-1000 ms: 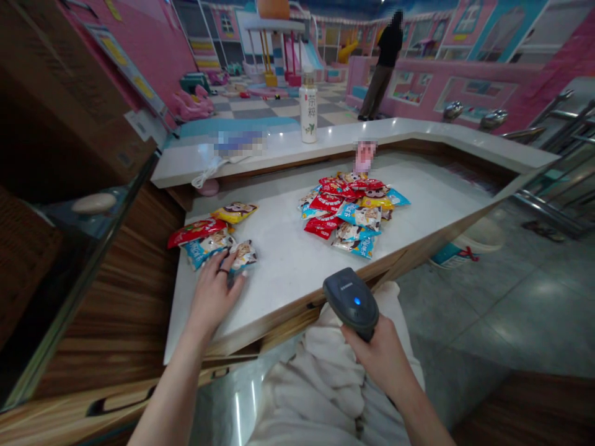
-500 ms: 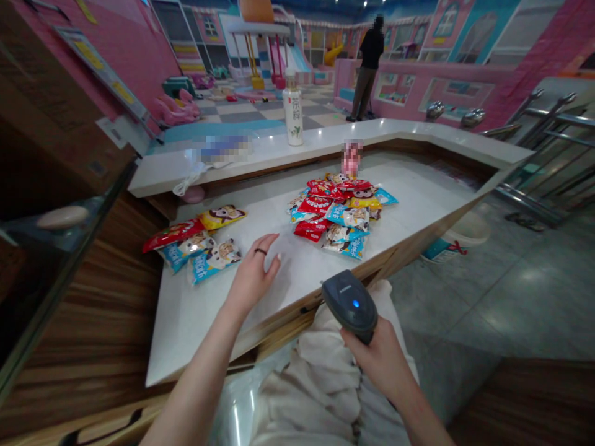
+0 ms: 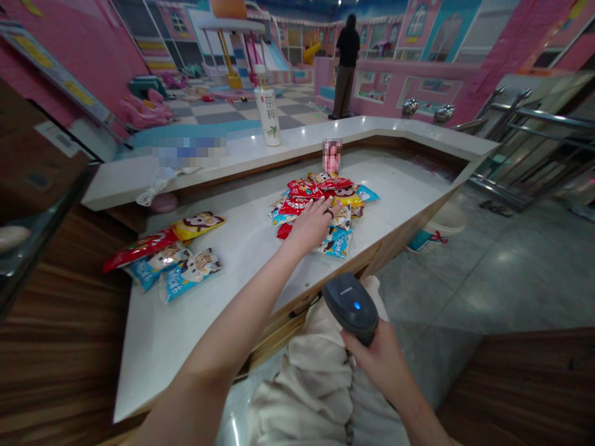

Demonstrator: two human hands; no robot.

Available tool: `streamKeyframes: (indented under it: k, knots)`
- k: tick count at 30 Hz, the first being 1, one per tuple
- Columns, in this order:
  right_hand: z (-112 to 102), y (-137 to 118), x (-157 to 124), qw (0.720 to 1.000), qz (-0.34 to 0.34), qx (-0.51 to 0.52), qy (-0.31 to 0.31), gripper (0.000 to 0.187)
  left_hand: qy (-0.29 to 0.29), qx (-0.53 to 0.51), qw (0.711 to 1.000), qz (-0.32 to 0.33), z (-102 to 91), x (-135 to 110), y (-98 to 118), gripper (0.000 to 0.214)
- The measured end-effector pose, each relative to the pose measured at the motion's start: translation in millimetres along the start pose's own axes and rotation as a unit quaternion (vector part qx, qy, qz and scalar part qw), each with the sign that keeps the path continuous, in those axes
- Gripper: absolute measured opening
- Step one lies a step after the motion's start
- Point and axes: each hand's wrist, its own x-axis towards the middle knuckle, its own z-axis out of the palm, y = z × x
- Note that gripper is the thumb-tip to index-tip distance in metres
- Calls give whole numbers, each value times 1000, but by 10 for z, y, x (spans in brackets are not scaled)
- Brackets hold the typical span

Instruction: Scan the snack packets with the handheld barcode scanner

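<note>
Left hand point(image 3: 312, 226) is lying open on the snack bag pile point(image 3: 302, 189), fingers spread, nothing clearly pinched, while the right hand point(image 3: 379, 365) wraps around the barcode scanner point(image 3: 351, 308). Pressing down there could slide bags off toward the edge of the counter point(image 3: 209, 328). Earlier, that left hand sat by the loose bags point(image 3: 186, 272), now lower left.

1. A raised white counter point(image 3: 395, 129) runs across the far side
2. A white bottle point(image 3: 267, 113) with green lettering stands on the counter
3. A person in a black top point(image 3: 348, 65) stands beyond the counter
4. A white bucket point(image 3: 439, 228) sits on the floor below the counter's right end
5. A play slide point(image 3: 275, 59) rises well beyond the counter
</note>
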Motion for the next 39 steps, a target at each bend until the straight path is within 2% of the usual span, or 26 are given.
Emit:
streamKeyframes:
  k: [3,6,10,12,13,14,15,17,19,20,21,23,28,31,34,39]
  knots:
    - [-14,19,10,1000,-3,3,5,14,-29,29,999,7,26,89,-34,65]
    - [-21,49,26,1000,6,-3,8,11,-10,14,1000,18,18,83,-80,59]
    - [-20,80,61,1000,26,-11,7,10,69,-73,995,-8,-129,-59,-98,55]
    - [-14,84,83,1000,26,-13,10,10,133,-171,976,-38,-219,-187,-81,53]
    - [-10,83,95,1000,26,-14,10,11,171,-238,954,-57,-251,-266,-68,52]
    - [-5,79,107,999,26,-16,10,11,208,-317,922,-82,-268,-356,-52,52]
    - [1,73,120,999,26,-19,9,11,238,-403,876,-112,-269,-455,-34,51]
    - [15,51,147,999,25,-25,8,12,268,-571,755,-177,-227,-676,4,50]
    - [34,22,176,999,23,-30,7,13,256,-694,629,-240,-146,-914,41,46]
    - [44,6,190,999,22,-32,6,13,240,-732,580,-265,-98,-1030,58,44]
    - [56,-10,206,999,20,-35,4,13,225,-757,544,-285,-49,-1139,73,42]
    - [81,-35,238,999,15,-40,-1,12,205,-775,509,-313,49,-1326,99,42]
    - [147,-51,304,999,0,-45,-2,14,223,-749,497,-377,254,-1559,126,48]
    - [188,-51,314,999,-6,-49,-10,17,241,-741,500,-378,323,-1588,124,48]
    - [224,-65,315,998,-10,-55,-21,16,264,-729,517,-362,362,-1596,127,48]
    - [258,-139,340,997,-28,-64,-32,16,287,-693,564,-345,383,-1610,156,46]
